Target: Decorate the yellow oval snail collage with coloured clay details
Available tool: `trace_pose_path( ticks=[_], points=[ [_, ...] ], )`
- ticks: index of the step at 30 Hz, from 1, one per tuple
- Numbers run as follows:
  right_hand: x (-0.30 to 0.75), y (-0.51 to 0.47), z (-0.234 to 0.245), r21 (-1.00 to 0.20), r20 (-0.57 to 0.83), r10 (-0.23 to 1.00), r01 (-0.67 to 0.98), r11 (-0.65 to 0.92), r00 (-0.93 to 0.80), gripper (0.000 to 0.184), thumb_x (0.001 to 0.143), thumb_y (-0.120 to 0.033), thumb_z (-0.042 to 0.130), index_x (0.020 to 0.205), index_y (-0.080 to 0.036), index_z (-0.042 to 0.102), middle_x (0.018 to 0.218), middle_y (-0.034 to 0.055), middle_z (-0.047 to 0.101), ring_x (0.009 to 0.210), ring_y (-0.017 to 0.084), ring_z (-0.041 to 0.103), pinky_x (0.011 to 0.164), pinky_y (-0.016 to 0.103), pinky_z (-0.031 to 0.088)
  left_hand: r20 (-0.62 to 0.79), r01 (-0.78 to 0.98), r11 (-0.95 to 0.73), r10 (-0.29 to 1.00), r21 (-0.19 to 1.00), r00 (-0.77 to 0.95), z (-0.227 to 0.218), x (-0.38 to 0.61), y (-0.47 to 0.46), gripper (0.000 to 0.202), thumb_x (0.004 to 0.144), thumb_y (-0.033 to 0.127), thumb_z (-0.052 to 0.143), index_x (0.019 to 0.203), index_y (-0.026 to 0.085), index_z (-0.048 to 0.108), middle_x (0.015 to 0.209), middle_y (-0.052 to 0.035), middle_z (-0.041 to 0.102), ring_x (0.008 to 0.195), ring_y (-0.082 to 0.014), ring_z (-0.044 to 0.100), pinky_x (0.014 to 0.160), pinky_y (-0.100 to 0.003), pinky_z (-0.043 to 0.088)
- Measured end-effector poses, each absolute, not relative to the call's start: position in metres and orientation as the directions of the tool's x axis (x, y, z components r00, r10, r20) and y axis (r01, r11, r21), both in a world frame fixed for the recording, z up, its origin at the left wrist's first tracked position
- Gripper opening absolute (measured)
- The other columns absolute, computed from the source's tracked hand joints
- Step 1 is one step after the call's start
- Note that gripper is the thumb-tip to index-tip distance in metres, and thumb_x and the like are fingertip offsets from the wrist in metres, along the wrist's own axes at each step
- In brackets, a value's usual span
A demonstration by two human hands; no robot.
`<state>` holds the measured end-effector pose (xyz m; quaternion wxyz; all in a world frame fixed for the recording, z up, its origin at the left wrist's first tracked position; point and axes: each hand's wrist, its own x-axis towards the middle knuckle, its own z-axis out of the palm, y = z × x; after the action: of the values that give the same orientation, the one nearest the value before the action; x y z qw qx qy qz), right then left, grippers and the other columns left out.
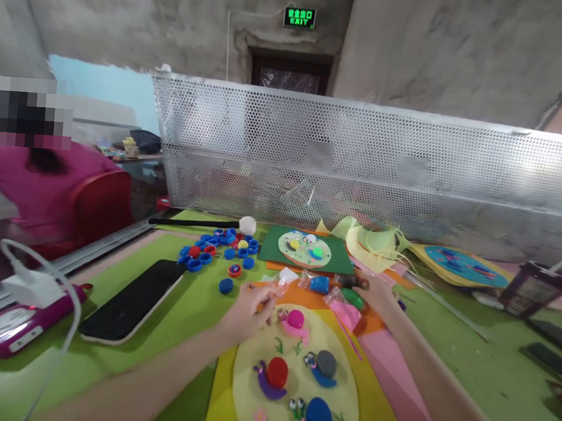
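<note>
The left hand [249,309] and the right hand [376,293] stood well apart, flanking the far end of the flat cream oval board [295,378] with its raised, colourful snails, and there, between the two, lay the soft blue lump in clear wrapping [319,284]! The glossy green wrapped lump [353,298] sat to its right, long axis slanting from far left to near right, and the right hand was clearly the nearer one. That hand's fingers were bent at a dark wrapped lump [346,280], touching it by the look of things, though whether they gripped it, nobody could tell. Over to the left: fingers curled inward, tips close together beside some crinkled clear wrapping [282,289], all rather blurred; anything pinched there could not be made out. The board's long axis ran away from the person, over a yellow sheet [222,399] on the green table [454,351].
</note>
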<state>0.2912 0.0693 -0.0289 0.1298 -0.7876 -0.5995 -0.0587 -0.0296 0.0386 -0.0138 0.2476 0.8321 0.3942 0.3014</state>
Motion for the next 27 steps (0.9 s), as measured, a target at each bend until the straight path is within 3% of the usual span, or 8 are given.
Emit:
trace_pose_path(
  ticks=[9,18,27],
  points=[
    [0.281,0.055,-0.036,-0.138,0.292,0.892,0.938,-0.318,0.345,0.031,0.086,-0.033,0.051,0.112,-0.016,0.051,0.111,0.0072,0.054,0.094,0.019,0.056,0.078,0.04,0.048,0.354,0.504,-0.615,0.777,0.606,0.522,-0.013,-0.022,0.037,0.021,0.087,0.025,0.034,0.095,0.02,0.053,0.063,0.0003,0.065,0.086,-0.0219,0.061,0.094,-0.047,0.027],
    [0.293,0.059,-0.03,-0.077,0.432,0.859,0.96,-0.268,0.275,0.033,0.086,-0.032,0.051,0.115,-0.017,0.049,0.117,0.0081,0.051,0.098,0.02,0.054,0.081,0.042,0.046,0.356,0.535,-0.586,0.804,0.608,0.477,-0.012,-0.028,0.042,0.022,0.087,0.023,0.033,0.104,0.02,0.046,0.07,0.0009,0.068,0.081,-0.0203,0.062,0.089,-0.046,0.03],
    [0.296,0.061,-0.034,-0.005,0.389,0.877,0.952,-0.305,0.282,0.033,0.086,-0.032,0.051,0.114,-0.016,0.05,0.114,0.0077,0.053,0.097,0.02,0.054,0.08,0.042,0.047,0.36,0.571,-0.678,0.732,0.463,0.578,-0.014,-0.029,0.047,0.027,0.083,0.022,0.037,0.107,0.019,0.049,0.078,-0.0022,0.069,0.099,-0.0232,0.056,0.093,-0.047,0.024]
  ],
)
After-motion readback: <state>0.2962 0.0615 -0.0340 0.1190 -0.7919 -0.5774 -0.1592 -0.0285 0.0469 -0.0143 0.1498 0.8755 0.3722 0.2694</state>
